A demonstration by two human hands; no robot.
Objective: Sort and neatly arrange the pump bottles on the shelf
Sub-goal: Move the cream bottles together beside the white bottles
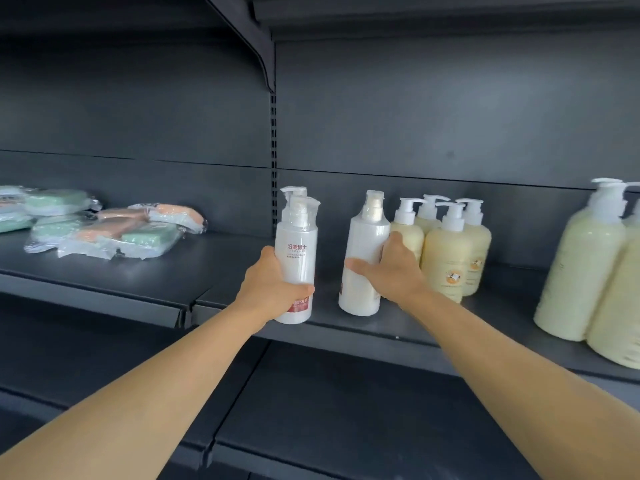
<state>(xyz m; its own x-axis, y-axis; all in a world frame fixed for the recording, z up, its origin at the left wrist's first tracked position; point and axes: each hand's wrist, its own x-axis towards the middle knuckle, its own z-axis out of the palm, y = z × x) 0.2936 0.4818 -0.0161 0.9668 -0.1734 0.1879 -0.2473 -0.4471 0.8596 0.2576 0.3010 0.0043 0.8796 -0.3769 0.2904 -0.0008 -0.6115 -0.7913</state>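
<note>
Here the left hand curls round a white bottle at the shelf front edge. The right hand wraps a second white bottle, standing beside four cream bottles. Wrapped sponges lie well left.

Left hand grips one white bottle, right hand another (both upright) on the shelf.

Glossy white plastic bottles in clear film stand on a matt dark metal shelf.
</note>
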